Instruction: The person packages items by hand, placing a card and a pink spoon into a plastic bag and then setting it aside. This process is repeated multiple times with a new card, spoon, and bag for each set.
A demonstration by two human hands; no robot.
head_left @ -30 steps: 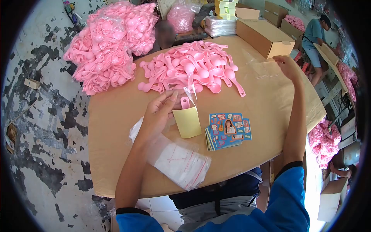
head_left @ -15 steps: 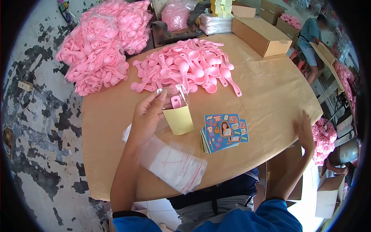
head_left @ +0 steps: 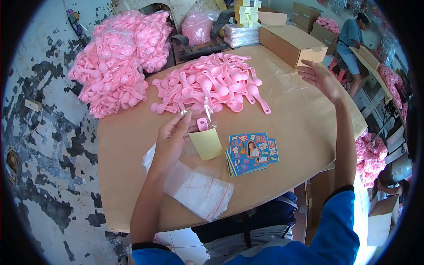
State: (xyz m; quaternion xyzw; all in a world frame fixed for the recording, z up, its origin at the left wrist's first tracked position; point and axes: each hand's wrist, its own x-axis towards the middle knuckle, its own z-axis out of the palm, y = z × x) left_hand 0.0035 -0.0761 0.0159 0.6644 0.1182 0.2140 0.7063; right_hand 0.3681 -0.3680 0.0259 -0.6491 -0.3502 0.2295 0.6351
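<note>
My left hand (head_left: pixel 174 134) pinches the top of a clear plastic bag. Inside the bag are a yellowish card (head_left: pixel 206 144) and a pink spoon, whose holed handle end (head_left: pixel 202 124) shows above the card. Raised over the right part of the table, my right hand (head_left: pixel 321 81) has its fingers apart and holds nothing. A pile of pink spoons (head_left: pixel 212 81) lies behind the bag. To the bag's right is a stack of blue printed cards (head_left: pixel 251 152). Flat clear bags (head_left: pixel 198 190) lie below my left hand, near the front edge.
Bagged pink spoons (head_left: pixel 115 62) are heaped at the back left. A cardboard box (head_left: pixel 293 43) stands at the brown-covered table's (head_left: pixel 282 115) back right, beside packed clear bags (head_left: pixel 241 35). A person (head_left: pixel 352 48) works at another table at the far right.
My right hand has risen from the table's right edge and moved up and back toward the cardboard box. My left hand still holds the bag in nearly the same place. The view has shifted slightly.
</note>
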